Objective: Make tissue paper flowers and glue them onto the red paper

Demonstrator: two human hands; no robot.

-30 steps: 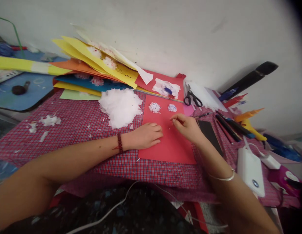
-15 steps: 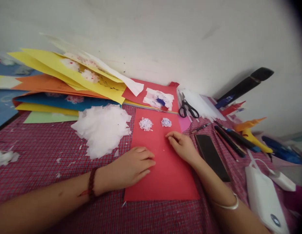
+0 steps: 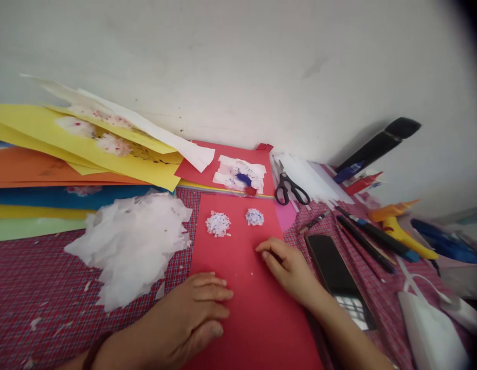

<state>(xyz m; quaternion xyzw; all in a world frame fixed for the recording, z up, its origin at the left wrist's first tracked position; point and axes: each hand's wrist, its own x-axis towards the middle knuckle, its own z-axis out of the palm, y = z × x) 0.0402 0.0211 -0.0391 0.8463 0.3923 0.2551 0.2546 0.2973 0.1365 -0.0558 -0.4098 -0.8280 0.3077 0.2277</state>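
Observation:
A red paper sheet [image 3: 242,303] lies on the checked cloth in front of me. Two small white speckled tissue flowers [image 3: 218,224] [image 3: 254,217] sit near its far end. My left hand [image 3: 192,313] lies flat on the sheet's left edge, fingers stretched out, holding nothing. My right hand [image 3: 288,267] rests on the sheet's right side. Its fingers are curled together with the tips on the paper, just short of the flowers. Whether anything is between those fingers is hidden.
A heap of white tissue [image 3: 134,246] lies left of the sheet, below a stack of coloured papers [image 3: 69,164]. At the right are black scissors [image 3: 290,189], a black phone [image 3: 334,272], pens [image 3: 365,236], a yellow glue gun [image 3: 400,226] and a white power bank [image 3: 431,329].
The view has come closer and shifted right, so everything sits lower and larger. Both hands stay on the red sheet; the right hand's raised pinch has settled onto the paper.

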